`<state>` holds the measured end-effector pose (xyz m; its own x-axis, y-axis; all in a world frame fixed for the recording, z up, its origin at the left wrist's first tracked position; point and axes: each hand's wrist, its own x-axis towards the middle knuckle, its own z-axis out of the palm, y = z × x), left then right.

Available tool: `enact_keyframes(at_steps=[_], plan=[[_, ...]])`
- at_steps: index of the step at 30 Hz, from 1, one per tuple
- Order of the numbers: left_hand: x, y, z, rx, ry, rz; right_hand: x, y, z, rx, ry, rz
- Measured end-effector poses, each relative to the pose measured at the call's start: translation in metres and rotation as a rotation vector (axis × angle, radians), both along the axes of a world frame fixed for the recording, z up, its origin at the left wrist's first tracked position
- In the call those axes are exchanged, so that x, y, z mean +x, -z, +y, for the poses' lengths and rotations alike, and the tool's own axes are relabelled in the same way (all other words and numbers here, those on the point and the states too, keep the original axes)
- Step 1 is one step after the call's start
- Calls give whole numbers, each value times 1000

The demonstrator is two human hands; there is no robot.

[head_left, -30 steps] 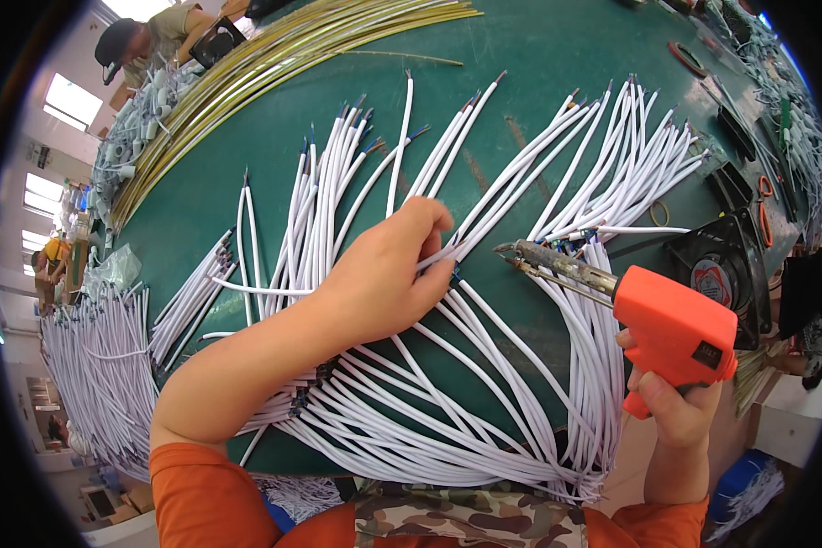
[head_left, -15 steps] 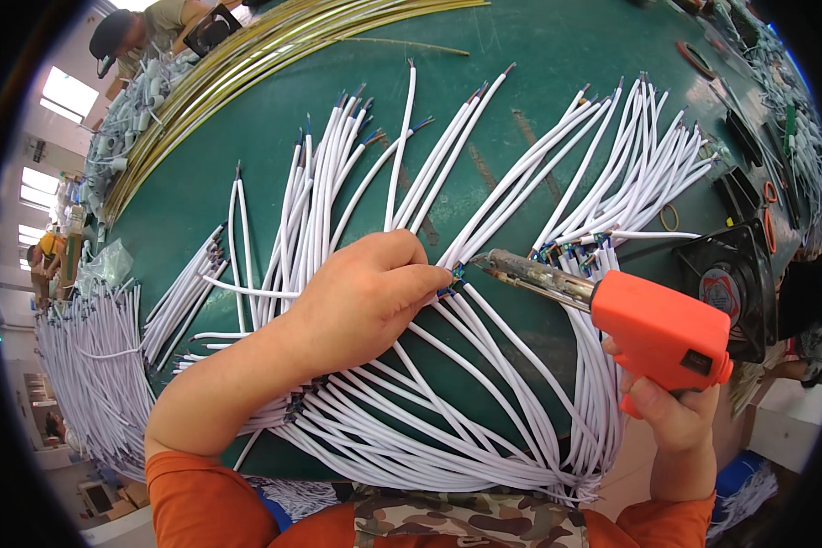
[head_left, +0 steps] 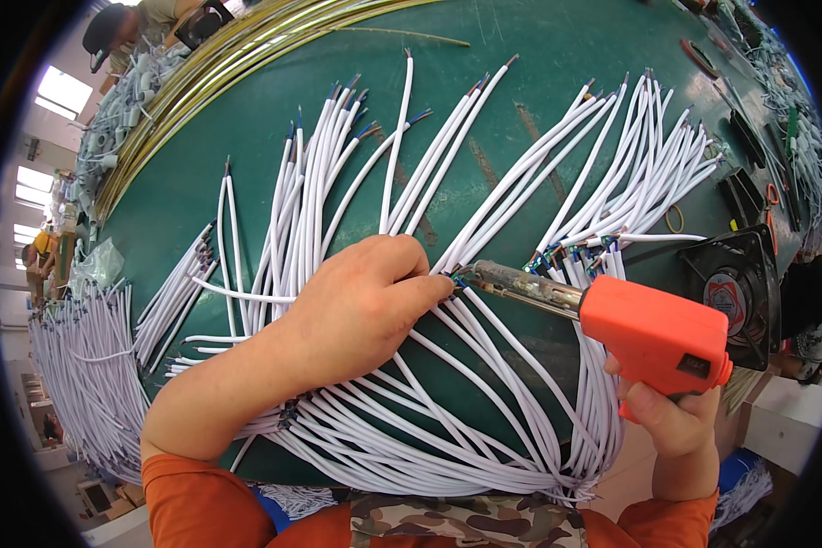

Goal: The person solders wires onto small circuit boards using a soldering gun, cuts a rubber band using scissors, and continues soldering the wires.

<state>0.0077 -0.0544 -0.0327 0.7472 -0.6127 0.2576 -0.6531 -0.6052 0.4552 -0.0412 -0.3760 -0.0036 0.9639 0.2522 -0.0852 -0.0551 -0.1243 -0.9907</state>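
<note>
The grip of the left hand (head_left: 356, 310) is closed, fingertips pinched on the stripped end of a white cable (head_left: 484, 242) and pressing it to the green table (head_left: 539, 55). The right hand (head_left: 671, 416) is wrapped tight around the handle of an orange soldering gun (head_left: 653, 333), whose dark metal tip (head_left: 470, 272) meets the pinched cable end just beside the left fingertips. Dozens of white cables (head_left: 447, 411) fan across the table from its near edge, their coloured inner wires bared at the far ends. A black square fan (head_left: 735, 292) sits at the right, just beyond the gun. A bundle of yellow-green wires (head_left: 237, 59) curves along the table's far left, and more white cables (head_left: 82, 374) hang off the left edge.
</note>
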Motion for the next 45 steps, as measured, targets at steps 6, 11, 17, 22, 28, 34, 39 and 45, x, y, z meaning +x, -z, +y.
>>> enact_keyframes(at_steps=[6,11,17,22,28,34,39,45], plan=[[-1,1,-1,27,1,-31,2,-7,4,6,4,35],[-2,2,-3,32,-5,-53,4,-9,3,11,-44,53],[-3,-1,-5,65,-2,-71,5,-10,3,2,-47,45],[-5,-1,-5,92,4,-76,9,-5,-1,13,-122,-10],[-5,-3,-8,126,8,-76,13,-2,-3,1,-186,-119],[-5,-5,-9,151,16,-65,15,-3,-4,16,-223,-118],[-4,-8,-11,173,19,-62,17,-2,-3,-12,-228,-167],[-4,-10,-13,186,21,-59,19,-1,-4,-102,-261,-248]])
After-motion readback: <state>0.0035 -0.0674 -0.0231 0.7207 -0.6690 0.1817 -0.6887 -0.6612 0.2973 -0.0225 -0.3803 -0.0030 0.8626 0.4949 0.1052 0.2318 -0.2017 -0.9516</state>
